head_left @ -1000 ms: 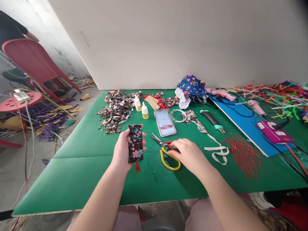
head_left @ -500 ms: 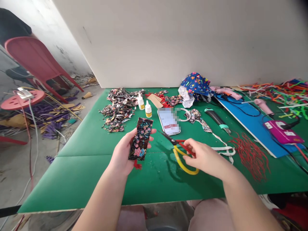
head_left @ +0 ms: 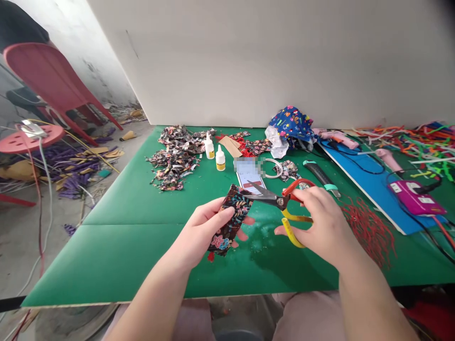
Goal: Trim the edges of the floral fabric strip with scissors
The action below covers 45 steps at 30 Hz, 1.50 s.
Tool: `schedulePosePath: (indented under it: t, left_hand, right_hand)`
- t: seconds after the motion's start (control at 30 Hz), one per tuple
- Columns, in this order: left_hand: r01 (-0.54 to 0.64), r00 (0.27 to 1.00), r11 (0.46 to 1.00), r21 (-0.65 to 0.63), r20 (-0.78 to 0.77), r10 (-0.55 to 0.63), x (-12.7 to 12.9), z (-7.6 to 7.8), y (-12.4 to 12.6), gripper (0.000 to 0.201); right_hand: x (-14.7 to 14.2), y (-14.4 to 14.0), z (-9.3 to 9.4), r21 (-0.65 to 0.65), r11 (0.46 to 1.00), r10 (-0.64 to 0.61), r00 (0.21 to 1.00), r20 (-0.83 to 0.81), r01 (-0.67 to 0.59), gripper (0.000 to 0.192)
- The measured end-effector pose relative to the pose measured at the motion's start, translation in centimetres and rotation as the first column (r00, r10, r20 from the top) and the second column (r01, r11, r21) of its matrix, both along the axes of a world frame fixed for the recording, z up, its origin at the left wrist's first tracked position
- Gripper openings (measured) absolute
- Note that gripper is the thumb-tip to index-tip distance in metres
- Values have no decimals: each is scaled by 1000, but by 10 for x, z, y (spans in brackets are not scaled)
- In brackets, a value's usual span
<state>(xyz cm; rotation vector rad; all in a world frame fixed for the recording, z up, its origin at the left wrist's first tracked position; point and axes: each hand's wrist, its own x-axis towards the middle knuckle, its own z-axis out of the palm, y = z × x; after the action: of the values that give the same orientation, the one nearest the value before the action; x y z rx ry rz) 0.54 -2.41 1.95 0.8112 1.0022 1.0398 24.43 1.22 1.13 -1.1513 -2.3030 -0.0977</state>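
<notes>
Left hand (head_left: 206,227) just left of frame centre, pinched on a floral fabric piece (head_left: 232,215), thumb on top and fingers underneath, lifted clear of the green table (head_left: 117,251). Right hand (head_left: 320,222) just right of centre, fingers through the loops of the scissors (head_left: 280,201), one handle red and one yellow, blades slightly parted with tips at the upper end of the fabric.

Fabric piece: held mid-frame above the table, tilted with its upper end toward the blades. Likely light and soft, though it keeps a flat oblong shape in the grip, so probably folded or stiffened inside; best held low on its body, well away from the edge nearest the blades. Black ground, small pink, orange and teal flowers, a bit of red thread hanging from the lower end.

Behind, toward upper centre: heap of matching fabric scraps (head_left: 174,156), blue patterned cloth (head_left: 293,123), phone (head_left: 250,175) partly hidden by the scissors, two small glue bottles (head_left: 220,158). Right side of frame: blue board (head_left: 366,184), magenta device (head_left: 414,196), red cords (head_left: 369,227), coloured strips at the far edge. Upper left: red chair (head_left: 50,80) on the floor.
</notes>
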Motion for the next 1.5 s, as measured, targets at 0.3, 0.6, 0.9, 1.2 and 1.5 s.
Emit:
schedulePosePath:
  t: [0.3,0.6,0.9,1.2,1.5]
  left_hand:
    - [314,896,949,35,-343,-284,11,-7,0,14]
    - [-269,742,804,529,-419,524,2,-9,-5,17]
    - [-91,992,982,165,-77,104,39,-28,3,27]
    - [-341,938,913,224,9,348,15,-19,-4,10]
    - [-275,926,918,285,-177,332,12,-15,-10,10]
  right_hand:
    - [-30,-3,-8,-566,794,-154,826,-541,-223,25]
    - [-35,11,-20,-491,863,-396,439,-806,-122,30]
    - [-50,-3,-16,-462,880,-369,460,-808,-107,31]
    - [-10,-4,-1,-97,990,-116,981,-156,101,39]
    - [8,-11,12,-46,999,-7,982,186,16,32]
